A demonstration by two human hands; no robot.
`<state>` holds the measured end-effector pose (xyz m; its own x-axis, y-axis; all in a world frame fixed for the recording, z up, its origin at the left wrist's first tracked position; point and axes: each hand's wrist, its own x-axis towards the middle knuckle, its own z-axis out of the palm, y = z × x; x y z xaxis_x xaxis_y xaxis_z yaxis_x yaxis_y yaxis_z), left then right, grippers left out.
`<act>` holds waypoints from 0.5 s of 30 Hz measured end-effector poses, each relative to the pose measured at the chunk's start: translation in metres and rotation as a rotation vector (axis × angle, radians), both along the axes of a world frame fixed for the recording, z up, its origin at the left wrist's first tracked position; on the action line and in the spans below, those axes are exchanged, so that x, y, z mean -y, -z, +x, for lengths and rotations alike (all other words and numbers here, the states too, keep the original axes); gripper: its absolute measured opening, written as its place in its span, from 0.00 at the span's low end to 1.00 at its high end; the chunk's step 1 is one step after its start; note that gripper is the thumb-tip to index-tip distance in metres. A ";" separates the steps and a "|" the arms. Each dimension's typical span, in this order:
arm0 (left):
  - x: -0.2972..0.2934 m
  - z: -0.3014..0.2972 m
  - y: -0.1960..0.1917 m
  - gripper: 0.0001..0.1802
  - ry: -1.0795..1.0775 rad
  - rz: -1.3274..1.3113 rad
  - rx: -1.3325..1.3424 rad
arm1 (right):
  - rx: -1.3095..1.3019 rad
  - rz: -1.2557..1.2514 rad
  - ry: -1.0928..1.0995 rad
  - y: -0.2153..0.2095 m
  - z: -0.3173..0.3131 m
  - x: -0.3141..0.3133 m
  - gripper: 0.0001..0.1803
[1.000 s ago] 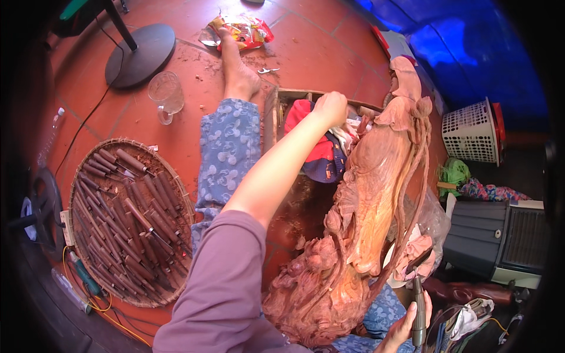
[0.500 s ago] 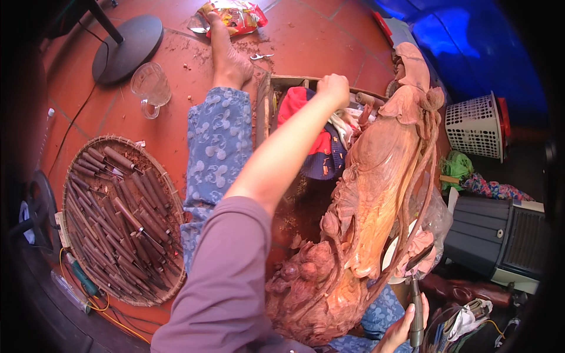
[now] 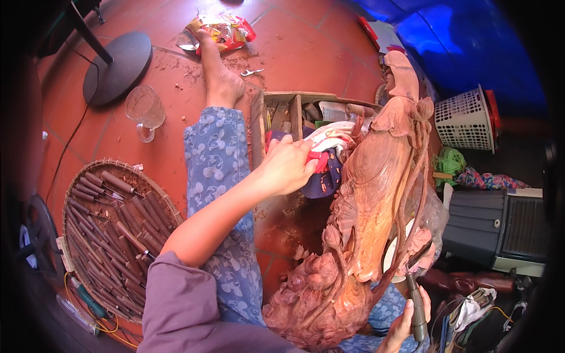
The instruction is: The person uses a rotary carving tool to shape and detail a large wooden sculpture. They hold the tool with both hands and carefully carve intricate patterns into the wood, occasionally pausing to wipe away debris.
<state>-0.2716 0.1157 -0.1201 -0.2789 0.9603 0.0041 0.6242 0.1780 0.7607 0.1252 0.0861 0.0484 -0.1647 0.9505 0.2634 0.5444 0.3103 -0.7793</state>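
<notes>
Red cloth (image 3: 321, 162) gripped in left hand (image 3: 286, 167), palm down, right hand (image 3: 404, 322) curled round dark handpiece (image 3: 418, 315)

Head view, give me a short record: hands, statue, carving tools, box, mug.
Left hand: on red and navy cloth, seemingly pinching it
Right hand: holding dark cylindrical handpiece
Statue: carved wood, aslant, base end nearest
Carving tools: wooden-handled, heaped in round woven tray
Box: wooden, compartmented, left of statue's top
Mug: clear glass, on tiled floor

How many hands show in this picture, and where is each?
2. The left hand pinches red cloth by the wooden box; the right hand holds a dark handheld tool at the lower right, beside the carved statue.
</notes>
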 end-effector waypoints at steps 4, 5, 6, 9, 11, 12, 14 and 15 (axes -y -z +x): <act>0.004 -0.005 0.002 0.28 0.030 -0.021 0.047 | -0.016 -0.011 0.011 0.002 -0.001 0.002 0.21; 0.005 -0.004 0.004 0.28 0.023 -0.031 0.059 | -0.016 -0.013 0.010 0.003 -0.001 0.003 0.21; 0.006 -0.003 0.006 0.29 0.013 -0.030 0.075 | -0.026 -0.010 0.011 0.004 -0.001 0.003 0.21; 0.007 0.001 0.009 0.30 -0.014 -0.055 0.082 | -0.013 -0.019 0.006 0.004 0.001 0.006 0.21; 0.007 0.003 0.009 0.31 -0.037 -0.064 0.083 | -0.012 -0.018 0.008 0.003 0.003 0.007 0.21; 0.007 0.005 0.009 0.31 -0.049 -0.062 0.088 | -0.014 -0.017 0.006 0.004 0.004 0.008 0.21; 0.008 0.008 0.008 0.32 -0.066 -0.033 0.074 | -0.016 -0.015 0.006 0.004 0.007 0.010 0.21; 0.009 0.010 0.008 0.32 -0.073 -0.005 0.056 | -0.019 -0.018 0.008 0.004 0.008 0.010 0.21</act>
<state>-0.2617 0.1065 -0.1278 -0.3475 0.9375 -0.0185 0.5663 0.2256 0.7928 0.1331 0.0756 0.0441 -0.1526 0.9563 0.2493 0.5318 0.2920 -0.7949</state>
